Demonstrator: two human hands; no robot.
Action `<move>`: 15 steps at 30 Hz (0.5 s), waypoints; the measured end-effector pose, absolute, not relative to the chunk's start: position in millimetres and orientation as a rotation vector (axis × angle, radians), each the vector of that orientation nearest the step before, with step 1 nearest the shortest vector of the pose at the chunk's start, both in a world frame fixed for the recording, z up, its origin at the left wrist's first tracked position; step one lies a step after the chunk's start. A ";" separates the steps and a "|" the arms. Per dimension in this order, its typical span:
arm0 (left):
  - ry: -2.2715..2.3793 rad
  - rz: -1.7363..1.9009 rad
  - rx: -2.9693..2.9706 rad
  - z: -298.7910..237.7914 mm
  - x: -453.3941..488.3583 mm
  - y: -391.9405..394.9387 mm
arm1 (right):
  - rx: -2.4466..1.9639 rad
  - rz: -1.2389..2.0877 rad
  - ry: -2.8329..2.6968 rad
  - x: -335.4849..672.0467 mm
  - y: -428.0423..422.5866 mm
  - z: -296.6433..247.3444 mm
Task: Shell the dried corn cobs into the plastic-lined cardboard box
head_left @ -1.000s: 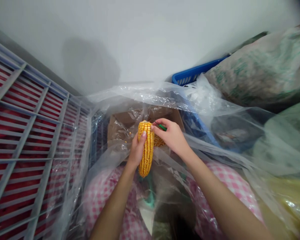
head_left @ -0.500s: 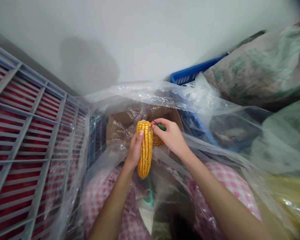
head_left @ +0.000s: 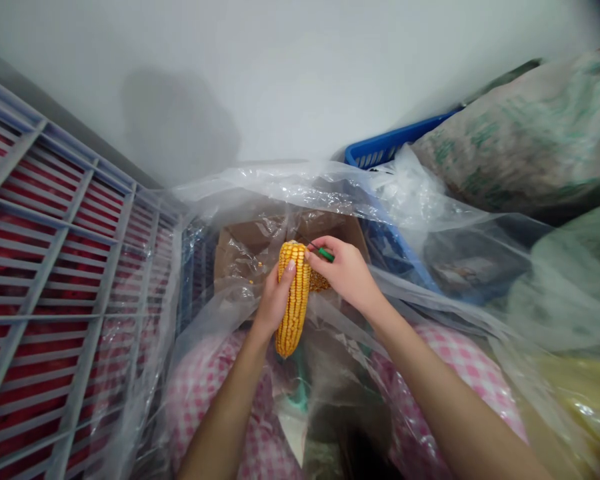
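Note:
My left hand (head_left: 275,300) is closed around an ear of corn (head_left: 295,303), its thumb lying along the yellow kernels. The ear stands nearly upright, with the broad end at the top. My right hand (head_left: 345,270) grips a small tool with a green handle (head_left: 326,254) and a thin dark shaft. Its fingertips are at the upper right side of the ear; the tool's tip is too small to make out. Behind and below, loose corn kernels (head_left: 320,281) lie in clear plastic sheeting (head_left: 300,180) that lines a cardboard box (head_left: 235,243).
A pale slatted crate (head_left: 55,230) with red contents rises on the left. To the right are a blue basket (head_left: 380,150) and a stuffed woven sack (head_left: 515,140). The plastic drapes over my knees in pink checked cloth (head_left: 465,363). A white wall (head_left: 300,73) stands ahead.
The top of the ear has tilted slightly to the right, with both hands shifting a little along with it. Both hands keep their holds, and the view has moved slightly.

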State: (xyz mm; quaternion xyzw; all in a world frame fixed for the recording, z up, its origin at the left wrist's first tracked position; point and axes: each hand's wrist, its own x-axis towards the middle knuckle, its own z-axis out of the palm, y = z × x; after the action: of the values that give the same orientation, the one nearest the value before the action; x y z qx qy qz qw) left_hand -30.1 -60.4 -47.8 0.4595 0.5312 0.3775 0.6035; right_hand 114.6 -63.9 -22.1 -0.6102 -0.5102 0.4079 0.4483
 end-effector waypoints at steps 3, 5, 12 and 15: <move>1.231 0.843 1.002 -46.5 -30.5 -60.2 | -1.553 0.945 -1.318 113.4 -63.7 -21.4; 1.232 0.822 0.959 -45.5 -31.1 -60.4 | -1.565 0.920 -1.345 112.7 -63.5 -21.1; 1.238 0.762 0.841 -43.7 -32.3 -61.9 | -1.529 0.922 -1.358 112.1 -64.3 -22.7; 1.229 0.717 0.791 -42.6 -32.4 -61.8 | -1.508 0.928 -1.381 112.2 -63.7 -21.4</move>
State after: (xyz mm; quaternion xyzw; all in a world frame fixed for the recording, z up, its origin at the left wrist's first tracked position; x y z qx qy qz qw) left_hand -32.4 -61.8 -42.6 0.3532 0.5490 0.3202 0.6866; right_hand 112.2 -63.7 -21.4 -0.6052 -0.5544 0.3724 0.4332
